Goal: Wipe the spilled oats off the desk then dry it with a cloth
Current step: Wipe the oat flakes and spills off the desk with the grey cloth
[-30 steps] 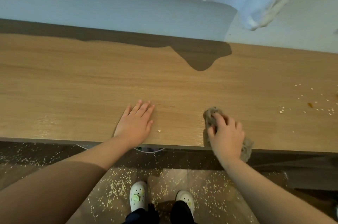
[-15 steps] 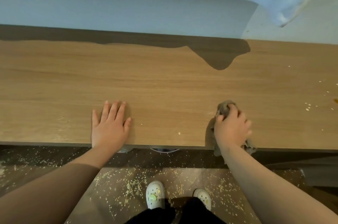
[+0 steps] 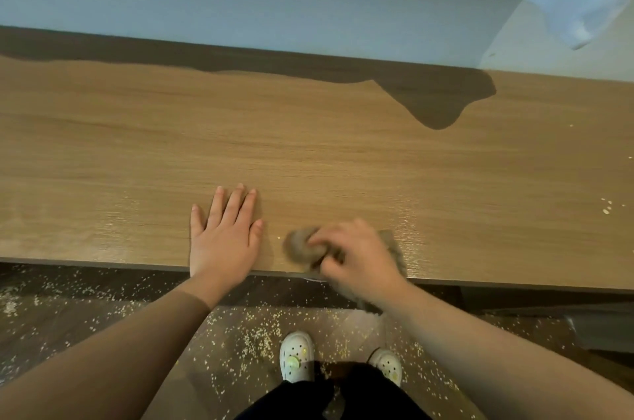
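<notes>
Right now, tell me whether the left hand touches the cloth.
Apart. The head view shows bare desk between the flat left hand and the cloth.

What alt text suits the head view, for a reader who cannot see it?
Seen from above, a person's right hand grips a grey-brown cloth at the front edge of a wooden desk, while the left hand rests flat beside it. Oats dot the desk's right end and the floor below.

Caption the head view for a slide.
The right hand grips a cloth at the desk edge; left hand rests flat beside; oats litter the floor.
</notes>
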### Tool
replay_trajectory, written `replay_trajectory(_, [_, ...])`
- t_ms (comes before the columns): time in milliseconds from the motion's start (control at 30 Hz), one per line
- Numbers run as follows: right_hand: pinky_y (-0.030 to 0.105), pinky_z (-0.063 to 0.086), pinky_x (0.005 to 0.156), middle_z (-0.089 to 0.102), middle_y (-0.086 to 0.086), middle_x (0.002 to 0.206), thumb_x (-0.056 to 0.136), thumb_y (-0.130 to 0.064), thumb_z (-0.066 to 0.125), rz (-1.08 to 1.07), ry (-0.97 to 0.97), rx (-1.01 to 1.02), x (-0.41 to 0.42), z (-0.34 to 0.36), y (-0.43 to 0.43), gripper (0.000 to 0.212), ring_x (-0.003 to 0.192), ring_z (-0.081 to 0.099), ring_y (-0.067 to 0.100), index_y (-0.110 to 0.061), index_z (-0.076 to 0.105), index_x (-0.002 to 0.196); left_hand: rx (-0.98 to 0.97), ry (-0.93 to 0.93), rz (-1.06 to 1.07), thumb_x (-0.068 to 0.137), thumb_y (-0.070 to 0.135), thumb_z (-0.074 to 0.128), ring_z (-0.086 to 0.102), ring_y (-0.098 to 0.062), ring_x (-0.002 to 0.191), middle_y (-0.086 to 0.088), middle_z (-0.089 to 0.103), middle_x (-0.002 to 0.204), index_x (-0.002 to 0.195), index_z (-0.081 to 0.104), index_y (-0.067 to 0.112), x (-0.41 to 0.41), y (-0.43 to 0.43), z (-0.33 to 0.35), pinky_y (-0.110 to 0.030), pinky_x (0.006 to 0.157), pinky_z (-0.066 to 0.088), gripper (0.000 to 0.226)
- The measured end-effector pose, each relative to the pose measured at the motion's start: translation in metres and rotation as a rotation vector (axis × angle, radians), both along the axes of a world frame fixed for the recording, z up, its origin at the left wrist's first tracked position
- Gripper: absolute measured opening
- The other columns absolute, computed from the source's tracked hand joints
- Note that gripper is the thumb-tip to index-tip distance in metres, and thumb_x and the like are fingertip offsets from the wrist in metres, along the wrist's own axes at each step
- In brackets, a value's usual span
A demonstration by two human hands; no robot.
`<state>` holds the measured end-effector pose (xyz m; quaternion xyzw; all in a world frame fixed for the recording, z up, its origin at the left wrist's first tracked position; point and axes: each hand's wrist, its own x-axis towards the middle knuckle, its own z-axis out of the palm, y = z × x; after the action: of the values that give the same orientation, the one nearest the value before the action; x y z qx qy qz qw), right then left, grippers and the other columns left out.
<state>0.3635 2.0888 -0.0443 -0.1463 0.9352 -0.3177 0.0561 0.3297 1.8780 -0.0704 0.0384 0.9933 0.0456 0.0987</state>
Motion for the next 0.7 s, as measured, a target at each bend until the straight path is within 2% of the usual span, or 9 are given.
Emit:
replay_trajectory(67, [0.032,0.033,0.100,0.055,-0.015,0.117,0.086,-0.025,0.051,-0.393,-0.022,0.076,-0.023,0.001,0.014,0.034,0.106,0.040,0.006,-0.032,0.057,0.118,0.053,-0.007,0.019,0.098,0.042,0.008,-0.013,-0.015,0.144,0.011,-0.005,0.158,0.150,-0.002,0.031,-0.001,-0.001,0.002,-0.046,0.115,-0.006,0.054])
replay_trajectory(133, [0.032,0.028,0.099,0.049,-0.008,0.129,0.090,-0.029,0.050,-0.585,-0.058,0.210,-0.040,0.004,0.012,0.041,0.113,0.037,0.013,-0.032,0.046,0.131,0.120,-0.004,0.041,0.101,0.035,0.018,-0.010,-0.013,0.144,0.012,0.001,0.158,0.150,0.007,0.033,-0.002,-0.002,0.004,-0.044,0.115,-0.006,0.050])
replay_trajectory(200, [0.033,0.027,0.096,0.044,-0.009,0.136,0.093,-0.033,0.045,-0.461,-0.037,0.304,-0.046,0.004,-0.007,0.043,0.116,0.035,0.015,-0.034,0.040,0.135,0.189,0.007,0.058,0.101,0.031,0.022,-0.005,-0.012,0.145,0.013,0.008,0.157,0.148,0.017,0.034,-0.003,-0.004,0.007,-0.043,0.115,-0.005,0.047])
replay_trajectory(267, [0.032,0.027,0.094,0.042,-0.012,0.138,0.094,-0.032,0.043,-0.207,0.014,0.315,-0.039,0.002,-0.031,0.042,0.114,0.036,0.014,-0.036,0.041,0.135,0.282,0.021,0.091,0.101,0.027,0.026,-0.001,-0.011,0.145,0.013,0.015,0.156,0.145,0.028,0.034,-0.005,-0.004,0.009,-0.041,0.115,-0.005,0.045])
replay_trajectory(367, [0.033,0.028,0.081,0.054,-0.015,0.127,0.088,-0.027,0.051,0.177,0.134,0.242,-0.020,-0.005,-0.045,0.035,0.103,0.042,0.017,-0.032,0.057,0.122,0.390,0.037,0.144,0.101,0.023,0.029,0.004,-0.010,0.145,0.013,0.022,0.154,0.141,0.038,0.033,-0.007,-0.003,0.011,-0.038,0.114,-0.006,0.043])
replay_trajectory(433, [0.033,0.029,0.074,0.062,-0.015,0.113,0.082,-0.026,0.056,0.312,0.123,0.164,-0.014,-0.006,-0.035,0.029,0.093,0.043,0.017,-0.029,0.066,0.110,0.378,0.029,0.150,0.101,0.023,0.028,0.003,-0.011,0.145,0.013,0.021,0.154,0.142,0.036,0.032,-0.007,-0.003,0.012,-0.040,0.115,-0.006,0.043])
replay_trajectory(533, [0.033,0.035,0.080,0.065,-0.015,0.099,0.080,-0.033,0.046,0.386,0.012,0.087,-0.004,-0.003,-0.004,0.031,0.090,0.043,0.012,-0.028,0.069,0.100,0.185,-0.002,0.079,0.101,0.031,0.022,-0.006,-0.016,0.145,0.010,0.007,0.158,0.149,0.016,0.031,-0.003,0.001,0.009,-0.045,0.115,-0.006,0.049])
replay_trajectory(600, [0.036,0.038,0.090,0.062,-0.020,0.093,0.082,-0.030,0.046,0.232,-0.063,0.074,-0.005,-0.002,0.024,0.024,0.094,0.046,0.008,-0.034,0.066,0.095,0.100,-0.013,0.037,0.100,0.041,0.018,-0.011,-0.019,0.145,0.008,-0.002,0.158,0.150,0.004,0.031,0.000,0.007,0.008,-0.046,0.114,-0.007,0.053])
replay_trajectory(700, [0.040,0.039,0.099,0.057,-0.021,0.100,0.087,-0.022,0.053,-0.387,-0.142,-0.026,-0.020,0.002,0.063,0.024,0.107,0.049,0.011,-0.045,0.056,0.094,0.075,-0.050,-0.094,0.097,0.047,0.014,-0.016,-0.021,0.143,0.008,-0.010,0.156,0.145,-0.007,0.037,0.010,0.030,0.009,-0.048,0.113,-0.010,0.053])
